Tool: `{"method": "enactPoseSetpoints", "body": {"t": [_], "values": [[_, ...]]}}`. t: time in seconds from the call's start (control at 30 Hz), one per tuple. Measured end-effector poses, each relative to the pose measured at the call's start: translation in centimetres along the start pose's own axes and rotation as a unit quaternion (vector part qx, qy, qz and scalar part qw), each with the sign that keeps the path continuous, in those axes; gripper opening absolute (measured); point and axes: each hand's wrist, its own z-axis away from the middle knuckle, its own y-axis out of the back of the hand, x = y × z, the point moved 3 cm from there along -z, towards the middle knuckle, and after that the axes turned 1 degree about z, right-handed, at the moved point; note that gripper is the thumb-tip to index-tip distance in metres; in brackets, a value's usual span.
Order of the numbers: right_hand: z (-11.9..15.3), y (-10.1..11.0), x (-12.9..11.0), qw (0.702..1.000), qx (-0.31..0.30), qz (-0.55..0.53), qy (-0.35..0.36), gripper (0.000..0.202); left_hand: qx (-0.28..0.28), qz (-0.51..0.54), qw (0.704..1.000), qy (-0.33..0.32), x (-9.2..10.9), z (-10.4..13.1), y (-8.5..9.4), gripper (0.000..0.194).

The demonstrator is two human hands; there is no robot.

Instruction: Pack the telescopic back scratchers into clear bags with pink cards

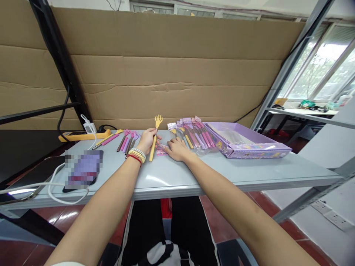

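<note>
My left hand (146, 142), with bracelets at the wrist, is closed on a yellow hand-shaped stick (152, 146), its small fingered end pointing up. My right hand (177, 149) rests on the table just to the right, over a small pink card (161, 152); whether it grips anything is hidden. Beside it on the right lie several packaged sticks (197, 135) in pink, purple and yellow, in clear wrappers with header cards. To the left of my left hand several loose pink and purple sticks (129, 141) lie close together.
An open purple box (260, 150) stands right of the packages. On the left are a phone (84, 168), a white cable (52, 184), a yellow power strip (76, 137) and a white charger (90, 127). Cardboard (172, 70) stands behind the grey table (166, 177).
</note>
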Motion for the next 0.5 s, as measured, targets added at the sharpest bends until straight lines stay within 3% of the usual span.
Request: {"method": "enactPoseSetpoints", "body": {"t": [0.27, 0.4, 0.5], "values": [[-0.1, -0.5, 0.3, 1.000, -0.003, -0.027, -0.005, 0.058, -0.008, -0.009, 1.000, 0.009, -0.2, -0.1, 0.2, 0.009], [0.1, 1.6, 1.1, 0.989, 0.128, -0.063, -0.040, 0.041, 0.001, -0.001, 1.000, 0.012, -0.4, -0.3, 0.5, 0.010], [0.5, 4.7, 4.3, 0.969, 0.217, -0.059, -0.104, 0.035, 0.021, 0.006, 1.000, 0.023, -0.4, -0.4, 0.9, 0.011]]}}
